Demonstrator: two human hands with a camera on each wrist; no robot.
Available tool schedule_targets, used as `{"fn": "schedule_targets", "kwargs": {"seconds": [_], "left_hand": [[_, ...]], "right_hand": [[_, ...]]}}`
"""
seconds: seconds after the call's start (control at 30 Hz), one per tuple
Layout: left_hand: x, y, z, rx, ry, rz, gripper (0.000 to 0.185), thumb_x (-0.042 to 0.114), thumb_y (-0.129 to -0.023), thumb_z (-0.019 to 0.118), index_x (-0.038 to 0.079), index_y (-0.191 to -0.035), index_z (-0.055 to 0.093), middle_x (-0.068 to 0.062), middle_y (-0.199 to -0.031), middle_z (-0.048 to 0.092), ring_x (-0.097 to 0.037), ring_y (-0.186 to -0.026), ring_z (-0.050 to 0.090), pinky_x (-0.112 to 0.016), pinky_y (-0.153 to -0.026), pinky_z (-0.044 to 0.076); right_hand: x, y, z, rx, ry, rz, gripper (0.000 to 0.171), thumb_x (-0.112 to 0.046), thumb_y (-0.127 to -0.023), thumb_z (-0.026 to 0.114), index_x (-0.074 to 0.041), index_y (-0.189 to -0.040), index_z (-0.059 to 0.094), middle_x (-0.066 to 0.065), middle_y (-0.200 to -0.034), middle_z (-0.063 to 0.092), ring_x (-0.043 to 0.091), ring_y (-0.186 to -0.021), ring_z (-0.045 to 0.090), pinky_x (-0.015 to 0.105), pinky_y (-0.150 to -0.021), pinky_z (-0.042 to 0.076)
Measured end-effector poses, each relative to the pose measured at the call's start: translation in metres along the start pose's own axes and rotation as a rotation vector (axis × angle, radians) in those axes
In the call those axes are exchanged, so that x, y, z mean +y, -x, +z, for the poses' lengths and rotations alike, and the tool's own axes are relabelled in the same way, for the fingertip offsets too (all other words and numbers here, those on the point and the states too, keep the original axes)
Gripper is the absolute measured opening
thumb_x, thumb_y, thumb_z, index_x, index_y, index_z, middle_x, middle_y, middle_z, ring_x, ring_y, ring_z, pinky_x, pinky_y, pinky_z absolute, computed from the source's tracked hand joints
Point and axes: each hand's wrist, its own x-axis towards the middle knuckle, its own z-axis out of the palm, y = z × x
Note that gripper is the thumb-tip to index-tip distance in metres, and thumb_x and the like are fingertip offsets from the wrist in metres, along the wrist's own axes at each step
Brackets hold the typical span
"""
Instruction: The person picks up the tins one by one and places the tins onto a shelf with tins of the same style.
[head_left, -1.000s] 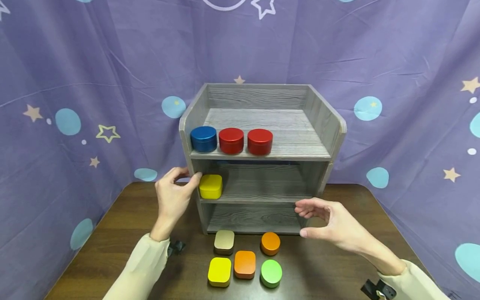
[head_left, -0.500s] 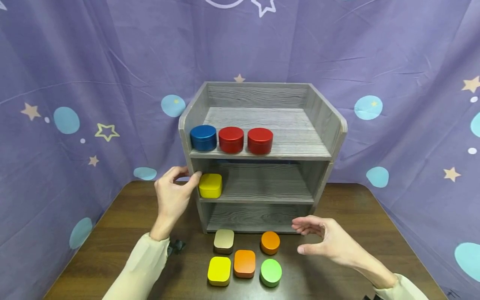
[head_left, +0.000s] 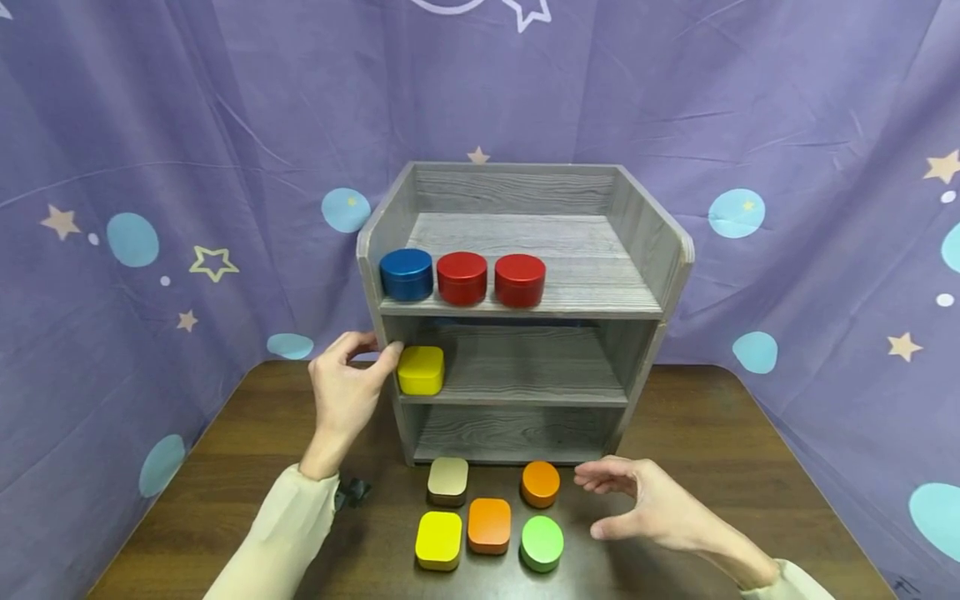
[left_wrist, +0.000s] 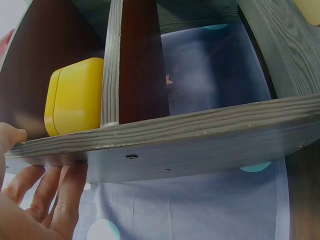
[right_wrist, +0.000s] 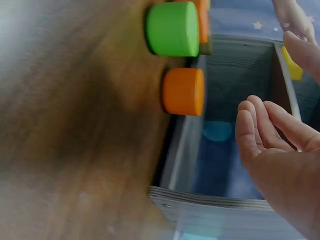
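My left hand (head_left: 348, 383) pinches the left side panel of a grey wooden shelf (head_left: 525, 312), with the thumb on the front edge and the fingers against the outer face, as the left wrist view shows. Beside that thumb, on the middle shelf, sits a yellow square tin (head_left: 421, 371). My right hand (head_left: 652, 504) hovers with thumb and fingers spread, holding nothing. Nearest to it on the table are an orange round tin (head_left: 540, 484) and a green round tin (head_left: 542, 543). The right wrist view also shows the orange round tin (right_wrist: 183, 91) left of the fingertips.
A blue round tin (head_left: 407, 275) and two red round tins (head_left: 462, 278) line the top shelf. On the brown table (head_left: 720, 450), before the shelf, lie a beige square tin (head_left: 448, 481), an orange square tin (head_left: 489, 526) and another yellow square tin (head_left: 438, 540).
My right hand has come down from beside the shelf's lower right and slightly left, nearer the orange and green round tins. The left hand stays on the side panel.
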Motion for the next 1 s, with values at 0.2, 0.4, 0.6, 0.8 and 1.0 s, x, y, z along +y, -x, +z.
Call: {"fn": "schedule_targets", "kwargs": {"seconds": [0.2,0.4,0.6,0.8,1.0], "left_hand": [[0.000,-0.001,0.000,0.002,-0.006,0.014,0.015,0.012,-0.085,0.090,0.000,-0.089,0.081,-0.017,-0.087,0.080,0.011,-0.081,0.065,-0.004,-0.069,0.050],[0.001,-0.001,0.000,-0.001,0.004,0.008,0.016,0.011,-0.085,0.090,-0.001,-0.090,0.081,-0.018,-0.088,0.079,0.015,-0.082,0.064,-0.003,-0.069,0.050],[0.000,0.000,0.000,-0.004,-0.002,0.007,0.016,0.012,-0.085,0.090,-0.001,-0.090,0.081,-0.018,-0.088,0.080,0.012,-0.082,0.065,-0.004,-0.069,0.051],[0.000,0.000,0.000,-0.005,0.000,0.008,0.016,0.012,-0.085,0.090,0.000,-0.091,0.081,-0.018,-0.088,0.080,0.014,-0.082,0.064,-0.003,-0.069,0.050],[-0.001,0.000,0.000,-0.003,0.002,0.009,0.015,0.012,-0.085,0.090,0.000,-0.090,0.082,-0.018,-0.088,0.080,0.012,-0.082,0.065,-0.005,-0.070,0.051]], "right_hand": [[0.009,0.002,0.008,-0.054,0.013,0.006,0.060,-0.009,-0.085,0.088,0.009,-0.137,0.065,0.029,-0.128,0.074,0.002,-0.120,0.069,0.023,-0.106,0.057],[0.014,0.005,0.016,-0.094,0.006,0.048,0.064,-0.011,-0.084,0.088,0.012,-0.139,0.063,0.030,-0.131,0.072,0.008,-0.121,0.069,0.023,-0.106,0.057],[0.018,0.005,0.024,-0.127,0.028,0.035,0.066,-0.010,-0.081,0.089,0.011,-0.139,0.063,0.028,-0.132,0.073,0.013,-0.119,0.071,0.026,-0.104,0.059],[0.023,0.003,0.032,-0.134,0.037,0.005,0.064,-0.006,-0.080,0.089,0.010,-0.137,0.065,0.025,-0.128,0.075,0.020,-0.114,0.073,0.026,-0.101,0.060],[0.024,0.001,0.037,-0.144,0.022,0.005,0.062,-0.007,-0.081,0.089,0.007,-0.137,0.067,0.019,-0.130,0.076,0.022,-0.115,0.073,0.026,-0.102,0.060]]}}
